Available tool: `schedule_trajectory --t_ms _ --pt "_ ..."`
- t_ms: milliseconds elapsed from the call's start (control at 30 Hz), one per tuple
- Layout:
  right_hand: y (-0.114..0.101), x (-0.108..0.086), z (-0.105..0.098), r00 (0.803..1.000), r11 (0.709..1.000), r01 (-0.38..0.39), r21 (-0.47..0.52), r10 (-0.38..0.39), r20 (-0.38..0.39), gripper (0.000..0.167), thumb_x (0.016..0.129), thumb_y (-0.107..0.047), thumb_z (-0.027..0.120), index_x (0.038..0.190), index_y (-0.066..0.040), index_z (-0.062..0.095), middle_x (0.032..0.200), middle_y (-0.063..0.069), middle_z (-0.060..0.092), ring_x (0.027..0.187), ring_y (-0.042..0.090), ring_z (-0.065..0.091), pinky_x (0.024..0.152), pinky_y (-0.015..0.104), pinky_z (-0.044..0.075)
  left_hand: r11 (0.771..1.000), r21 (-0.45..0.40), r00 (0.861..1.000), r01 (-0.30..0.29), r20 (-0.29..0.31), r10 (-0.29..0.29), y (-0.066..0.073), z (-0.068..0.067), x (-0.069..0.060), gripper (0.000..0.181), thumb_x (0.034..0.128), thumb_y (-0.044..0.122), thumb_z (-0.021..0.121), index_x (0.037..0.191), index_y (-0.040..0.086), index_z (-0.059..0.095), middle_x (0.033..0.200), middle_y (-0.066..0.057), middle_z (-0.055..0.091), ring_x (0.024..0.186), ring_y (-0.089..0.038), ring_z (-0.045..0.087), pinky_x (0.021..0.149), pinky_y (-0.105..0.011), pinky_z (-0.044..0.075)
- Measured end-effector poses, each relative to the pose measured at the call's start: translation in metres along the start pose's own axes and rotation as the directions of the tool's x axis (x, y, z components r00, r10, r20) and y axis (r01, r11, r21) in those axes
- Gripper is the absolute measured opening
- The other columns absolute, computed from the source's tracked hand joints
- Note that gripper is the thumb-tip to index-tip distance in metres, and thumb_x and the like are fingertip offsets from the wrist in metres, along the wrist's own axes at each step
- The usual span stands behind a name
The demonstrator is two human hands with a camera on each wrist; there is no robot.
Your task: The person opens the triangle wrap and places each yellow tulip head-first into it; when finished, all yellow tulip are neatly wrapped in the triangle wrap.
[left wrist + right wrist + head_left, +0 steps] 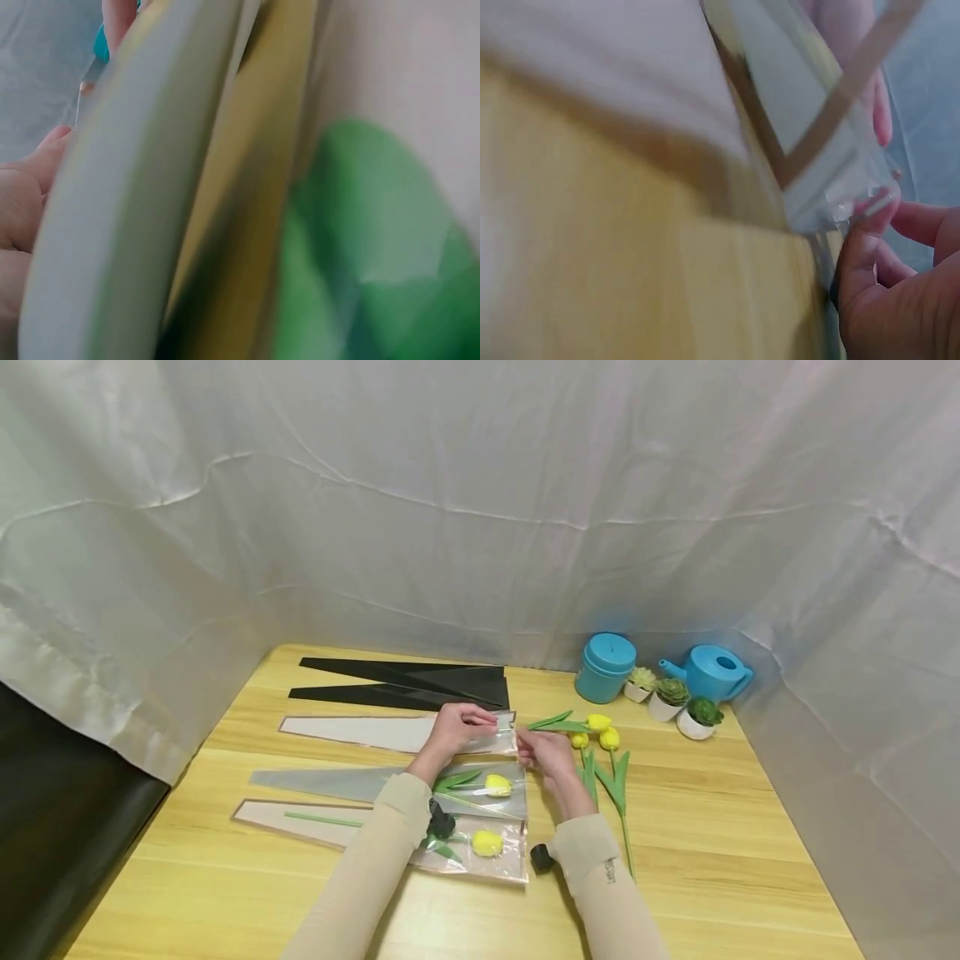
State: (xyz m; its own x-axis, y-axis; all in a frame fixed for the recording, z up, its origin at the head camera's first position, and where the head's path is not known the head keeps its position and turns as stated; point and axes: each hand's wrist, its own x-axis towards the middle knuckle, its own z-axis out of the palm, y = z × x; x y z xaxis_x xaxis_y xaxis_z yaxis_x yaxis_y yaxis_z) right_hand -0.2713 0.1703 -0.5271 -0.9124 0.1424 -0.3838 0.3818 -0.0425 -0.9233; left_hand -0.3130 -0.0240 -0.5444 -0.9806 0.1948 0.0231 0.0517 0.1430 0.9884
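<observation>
A white-panelled clear plastic flower sleeve (360, 731) with a coppery border lies across the table. My left hand (459, 731) is over its wide end and pinches the film there. At the sleeve's right edge, my right hand (551, 756) pinches the film between thumb and fingertips; the right wrist view shows this pinch at the clear corner (817, 206). Nearer me, a grey sleeve (322, 783) and a pinkish sleeve (300, 827) each contain a yellow tulip, partly hidden by my left forearm. A blurred green leaf (375, 202) fills much of the left wrist view.
Loose yellow tulips (609, 739) lie right of my right hand. Black sleeves (390, 677) are stacked at the back left. A blue lidded canister (606, 668), several small potted succulents (669, 697) and a blue watering can (711, 672) stand at the back right, by the grey curtain.
</observation>
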Motion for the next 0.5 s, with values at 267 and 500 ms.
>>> schedule_trajectory --t_ms 267,500 --pt "-0.021 -0.010 -0.042 0.985 0.979 0.158 -0.127 -0.165 -0.042 0.032 0.102 -0.016 0.068 0.125 0.006 0.069 0.107 0.016 0.071 0.079 0.017 0.071 0.075 0.030 0.063 1.000 -0.010 1.000 0.004 0.020 -0.003 -0.003 -0.001 0.000 0.020 0.0830 0.009 0.087 0.102 0.006 0.083 0.100 -0.009 0.081 0.089 -0.014 0.077 0.079 -0.025 0.060" --pt "-0.044 0.012 -0.112 0.886 0.762 0.366 -0.534 -0.462 -0.052 0.027 0.103 -0.018 0.065 0.123 0.000 0.072 0.123 0.021 0.068 0.113 0.034 0.063 0.096 0.044 0.054 1.000 -0.001 1.000 0.003 0.031 -0.003 -0.004 0.000 -0.001 0.020 0.0836 0.010 0.087 0.103 0.008 0.083 0.099 -0.007 0.081 0.090 -0.015 0.077 0.081 -0.028 0.061"
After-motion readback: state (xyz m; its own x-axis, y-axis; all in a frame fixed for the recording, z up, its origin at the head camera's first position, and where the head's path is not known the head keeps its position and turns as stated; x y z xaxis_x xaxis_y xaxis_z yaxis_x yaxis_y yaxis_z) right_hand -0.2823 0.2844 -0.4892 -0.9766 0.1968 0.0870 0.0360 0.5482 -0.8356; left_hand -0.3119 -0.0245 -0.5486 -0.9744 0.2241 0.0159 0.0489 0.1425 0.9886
